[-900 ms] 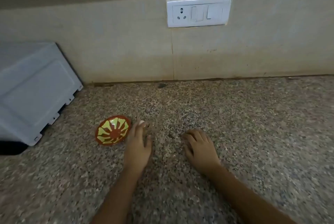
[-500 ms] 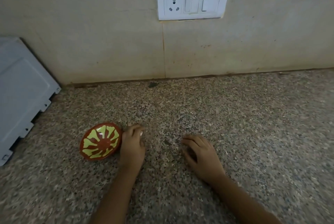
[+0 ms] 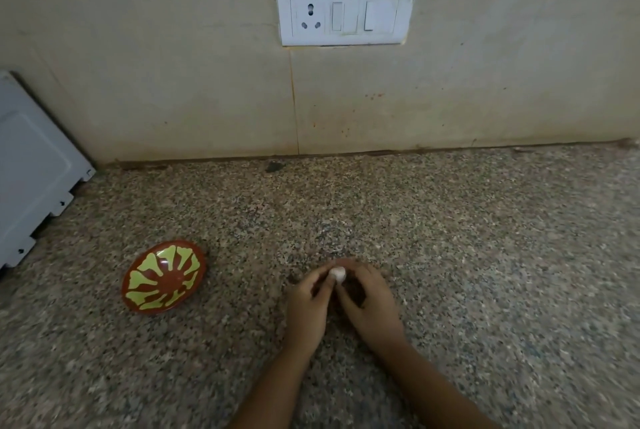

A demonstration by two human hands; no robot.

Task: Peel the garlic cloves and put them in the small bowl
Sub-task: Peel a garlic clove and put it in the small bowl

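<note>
A small white garlic clove [image 3: 337, 274] is pinched between the fingertips of my left hand [image 3: 308, 304] and my right hand [image 3: 369, 300], just above the speckled granite counter [image 3: 467, 255]. Both hands meet at the clove, fingers curled round it. The small bowl [image 3: 164, 278], red-brown with a yellow-green flower pattern, sits on the counter well to the left of my hands; I see nothing inside it. No other cloves show.
A grey-white appliance [image 3: 31, 172] stands at the far left edge against the wall. A white socket and switch plate [image 3: 345, 14] is on the beige wall behind the counter.
My left hand has moved right, away from the bowl, with the clove. It now meets my right hand, and both hold the clove between them.
</note>
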